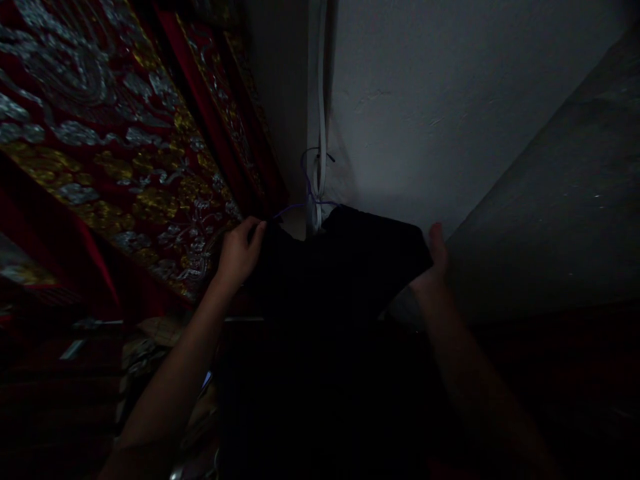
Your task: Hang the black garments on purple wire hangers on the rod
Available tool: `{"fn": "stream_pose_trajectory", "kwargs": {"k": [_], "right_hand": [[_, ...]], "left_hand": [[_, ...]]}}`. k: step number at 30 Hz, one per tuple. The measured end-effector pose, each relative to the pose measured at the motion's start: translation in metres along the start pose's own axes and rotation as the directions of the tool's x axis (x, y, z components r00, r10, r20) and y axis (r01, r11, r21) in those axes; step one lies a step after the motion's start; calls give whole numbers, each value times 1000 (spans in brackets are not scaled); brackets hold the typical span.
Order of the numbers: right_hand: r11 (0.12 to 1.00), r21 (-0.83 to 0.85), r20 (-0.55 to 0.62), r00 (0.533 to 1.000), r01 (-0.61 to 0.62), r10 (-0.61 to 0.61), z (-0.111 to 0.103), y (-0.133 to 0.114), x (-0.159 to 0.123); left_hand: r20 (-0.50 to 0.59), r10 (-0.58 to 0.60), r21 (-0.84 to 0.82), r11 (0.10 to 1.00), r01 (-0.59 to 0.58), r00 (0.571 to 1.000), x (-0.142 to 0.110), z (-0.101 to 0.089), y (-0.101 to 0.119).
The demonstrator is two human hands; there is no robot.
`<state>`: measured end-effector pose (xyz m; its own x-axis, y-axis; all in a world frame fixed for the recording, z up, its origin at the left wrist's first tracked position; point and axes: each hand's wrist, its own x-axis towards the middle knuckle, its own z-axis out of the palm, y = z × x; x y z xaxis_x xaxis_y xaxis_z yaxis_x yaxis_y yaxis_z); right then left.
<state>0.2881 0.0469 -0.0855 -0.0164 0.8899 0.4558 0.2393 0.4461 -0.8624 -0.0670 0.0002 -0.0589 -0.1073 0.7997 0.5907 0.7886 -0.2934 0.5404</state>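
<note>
Pinches, with the left hand (243, 248), the upper edge of a black, apparently short-sleeved cloth garment (325, 280), with thumb and fingertips set close together on the fabric. Meets the opposite sleeve end with the right hand (433, 260), with one digit raised clear of the cloth. Cannot tell whether closed on the sleeve or only propping it, with the other fingers hidden there. Spreads the garment between the two hands, with its neckline dipping just to the right of the left hand and its lower part lost in darkness below.

Shows inside that neckline, between the hands and slightly above them, a thin purple hanger (312, 197), sloping down toward the left hand and rising into a curved hook. Meets at that hook a long white cable (323, 87), running upward above and between both hands. Faces, beyond and above the right hand, a pale grey plastered wall (425, 113), turning to a darker grey section (550, 207) farther right of that hand.

Hangs behind and to the left of the left hand: red fabric with raised gold and silver embroidery (115, 143). Glows faintly below the left hand, just beside its forearm: a small pale-blue rectangular object (207, 381), too dark around to identify.
</note>
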Motion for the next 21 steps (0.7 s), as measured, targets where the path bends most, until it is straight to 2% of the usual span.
{"fn": "stream_pose_trajectory", "kwargs": {"k": [4, 6, 7, 8, 9, 10, 11, 12, 14, 15, 16, 18, 21], "right_hand": [[998, 56, -5, 1000, -15, 16, -11, -34, -2], [993, 112, 131, 991, -27, 13, -8, -51, -10], [987, 157, 276, 961, -40, -5, -4, -57, -16], [979, 192, 466, 884, -62, -35, 1, -60, -23], [976, 202, 636, 769, -83, -66, 7, -62, -30], [979, 183, 747, 659, -85, -83, 14, -61, -36], [988, 145, 795, 601, -57, -82, 22, -58, -42], [996, 93, 789, 610, -2, -72, 30, -53, -48], [988, -38, 656, 750, 148, -87, 46, -38, -56], [970, -101, 590, 799, 221, -120, 54, -29, -60], [945, -161, 545, 824, 284, -155, 62, -20, -63], [882, -270, 500, 839, 386, -214, 77, -2, -70], [786, -393, 397, 859, 478, -324, 95, 16, -82]], "left_hand": [[-49, -72, -13, 997, 71, 996, 7, 6, -1], [-51, -85, -67, 994, 81, 995, 10, 10, -4], [-42, -87, -116, 990, 81, 995, 10, 11, -6], [-35, -91, -173, 981, 83, 995, 10, 12, -7], [-33, -94, -228, 970, 85, 995, 9, 14, -7], [-38, -95, -277, 957, 81, 995, 6, 15, -6], [-45, -92, -316, 946, 73, 995, 3, 17, -4], [-45, -80, -343, 937, 60, 996, -1, 19, -1], [1, -35, -395, 918, 33, 999, -10, 23, 11], [49, -4, -430, 903, 25, 999, -16, 25, 19], [104, 29, -474, 880, 24, 994, -23, 28, 28], [194, 80, -594, 803, 52, 978, -37, 34, 49], [299, 106, -782, 597, 180, 948, -57, 45, 73]]}}
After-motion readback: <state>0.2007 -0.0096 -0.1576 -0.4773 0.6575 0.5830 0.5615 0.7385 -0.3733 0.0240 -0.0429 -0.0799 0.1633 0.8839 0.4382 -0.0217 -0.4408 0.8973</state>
